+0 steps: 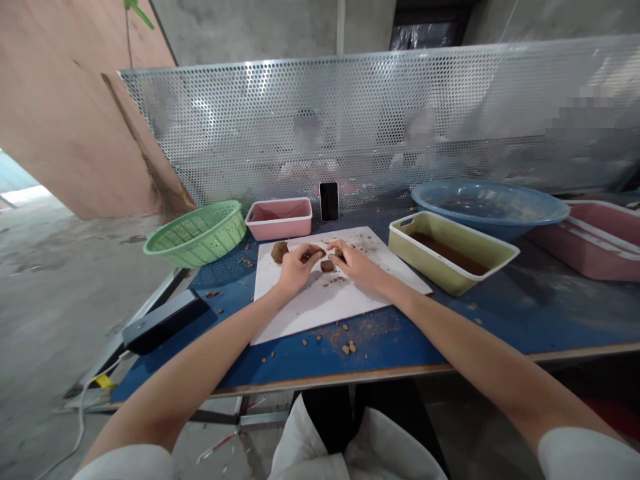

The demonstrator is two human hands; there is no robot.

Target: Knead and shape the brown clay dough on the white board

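My left hand (pixel 296 268) is over the white board (pixel 280 320), its fingers curled round a brown, clay-like lump (pixel 313 252). Facing it, my right hand (pixel 354 262) has thumb and fingers closed about a smaller brown lump (pixel 340 253), partly covered by the fingers. Between the two hands a squarish brown block (pixel 327 266) lies on the board. A larger rounded brown lump (pixel 279 252) sits just left of my left hand. Brown crumbs are scattered over the board around and below my right hand.
Behind the board stand a green basket (pixel 200 230), a pink basin (pixel 280 227) and an upright phone (pixel 329 201). Rightward are a yellow-green tub (pixel 450 257) with brown liquid, a blue basin (pixel 490 207) and another pink tub (pixel 595 247). Small pebble-like bits (pixel 349 348) lie on the blue tabletop.
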